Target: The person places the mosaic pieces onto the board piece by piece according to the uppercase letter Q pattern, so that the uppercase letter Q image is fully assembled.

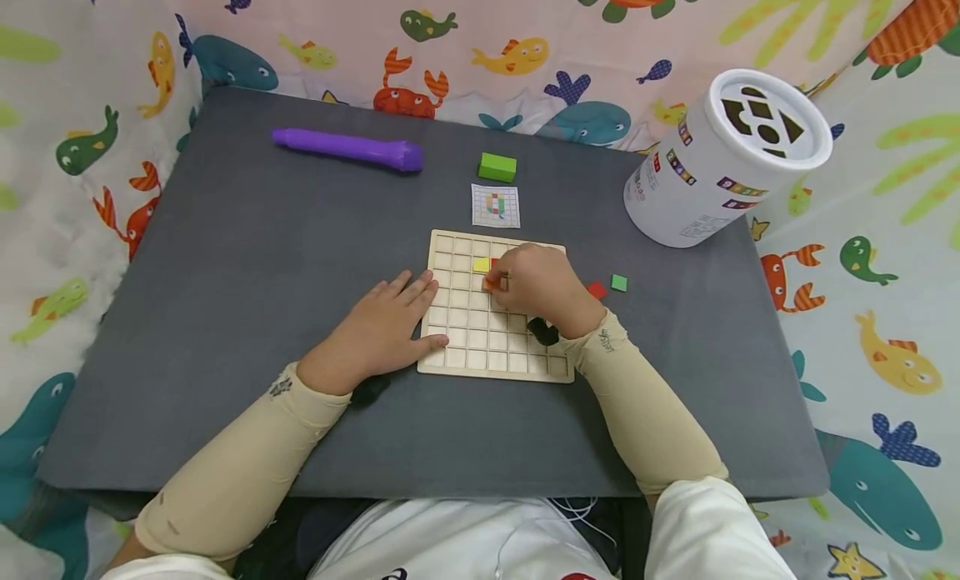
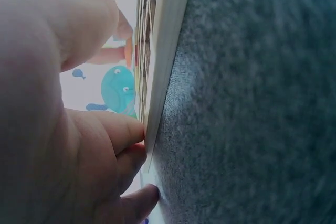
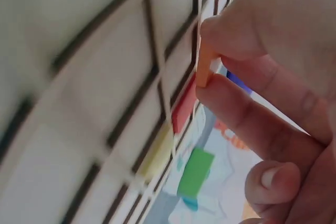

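Note:
A wooden grid board (image 1: 467,340) lies on the grey table, with a yellow square tile (image 1: 481,265) and a red square tile (image 3: 184,106) side by side in its upper cells. My right hand (image 1: 536,282) pinches a small orange square tile (image 3: 205,66) on edge between thumb and finger, close over the cells beside the red tile. At the board's left edge, my left hand (image 1: 384,326) rests with its fingers extended, the thumb reaching over the lower left corner. In the left wrist view its fingertips (image 2: 137,129) are right at the board's side.
Right of the board lie a green tile (image 1: 618,282) and a red tile (image 1: 596,290). Beyond it are a pattern card (image 1: 495,217), a green block (image 1: 498,167) and a purple tube-shaped stick (image 1: 348,149). A white canister (image 1: 675,188) with a shape-hole lid stands at the back right.

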Demonstrator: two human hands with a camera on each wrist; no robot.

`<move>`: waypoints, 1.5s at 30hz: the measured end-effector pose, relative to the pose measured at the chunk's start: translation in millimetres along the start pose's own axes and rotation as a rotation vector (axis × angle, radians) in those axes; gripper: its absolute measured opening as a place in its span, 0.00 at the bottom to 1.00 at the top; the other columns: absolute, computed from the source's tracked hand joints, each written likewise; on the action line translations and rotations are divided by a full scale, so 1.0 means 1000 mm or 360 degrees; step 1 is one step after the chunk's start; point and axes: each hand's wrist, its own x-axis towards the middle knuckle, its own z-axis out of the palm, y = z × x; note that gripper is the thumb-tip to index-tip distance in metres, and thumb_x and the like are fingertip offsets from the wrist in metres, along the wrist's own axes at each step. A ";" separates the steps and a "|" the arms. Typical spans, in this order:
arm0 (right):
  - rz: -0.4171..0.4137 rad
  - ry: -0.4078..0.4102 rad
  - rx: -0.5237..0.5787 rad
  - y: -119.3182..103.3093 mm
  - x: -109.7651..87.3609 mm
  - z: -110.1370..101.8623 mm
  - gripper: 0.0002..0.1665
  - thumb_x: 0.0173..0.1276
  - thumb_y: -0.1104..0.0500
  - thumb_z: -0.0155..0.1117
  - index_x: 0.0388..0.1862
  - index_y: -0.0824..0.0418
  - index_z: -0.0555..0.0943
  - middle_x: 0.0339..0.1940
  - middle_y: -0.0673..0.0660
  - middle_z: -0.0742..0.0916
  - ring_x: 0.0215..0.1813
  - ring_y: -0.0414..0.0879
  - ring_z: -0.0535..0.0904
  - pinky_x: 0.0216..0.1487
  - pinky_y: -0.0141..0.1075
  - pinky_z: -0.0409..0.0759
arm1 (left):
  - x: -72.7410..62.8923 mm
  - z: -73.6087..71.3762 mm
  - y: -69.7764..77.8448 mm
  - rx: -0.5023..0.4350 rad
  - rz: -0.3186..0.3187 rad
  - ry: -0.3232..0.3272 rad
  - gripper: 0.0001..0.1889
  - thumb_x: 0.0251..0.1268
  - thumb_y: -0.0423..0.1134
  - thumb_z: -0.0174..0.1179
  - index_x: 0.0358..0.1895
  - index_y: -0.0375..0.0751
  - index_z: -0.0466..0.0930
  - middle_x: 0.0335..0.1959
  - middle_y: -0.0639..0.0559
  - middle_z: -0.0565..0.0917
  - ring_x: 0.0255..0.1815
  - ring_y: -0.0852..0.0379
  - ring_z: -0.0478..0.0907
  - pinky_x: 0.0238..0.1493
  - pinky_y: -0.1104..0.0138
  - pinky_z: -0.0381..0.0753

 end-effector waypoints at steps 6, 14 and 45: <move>-0.0149 0.0056 -0.0091 -0.004 0.006 0.002 0.03 0.69 0.55 0.78 0.37 0.51 0.96 0.43 0.49 0.92 0.45 0.50 0.85 0.44 0.44 0.87 | 0.003 -0.007 0.008 0.0022 0.0023 -0.0006 0.49 0.80 0.68 0.52 0.88 0.39 0.48 0.88 0.45 0.48 0.87 0.38 0.44 0.83 0.43 0.47; -0.0167 0.0097 0.0015 0.000 -0.010 -0.038 0.07 0.73 0.52 0.76 0.43 0.53 0.95 0.41 0.48 0.91 0.42 0.47 0.86 0.39 0.43 0.85 | 0.002 -0.003 0.001 -0.0011 0.0013 -0.0001 0.49 0.80 0.68 0.52 0.88 0.39 0.47 0.88 0.44 0.48 0.87 0.38 0.43 0.83 0.42 0.47; -0.0018 0.0316 0.0089 0.076 -0.129 0.007 0.10 0.65 0.55 0.83 0.45 0.54 0.96 0.44 0.51 0.94 0.44 0.46 0.88 0.40 0.45 0.87 | 0.007 0.003 0.003 0.0015 0.0026 -0.0010 0.50 0.80 0.68 0.52 0.88 0.37 0.46 0.88 0.42 0.47 0.87 0.36 0.43 0.83 0.40 0.48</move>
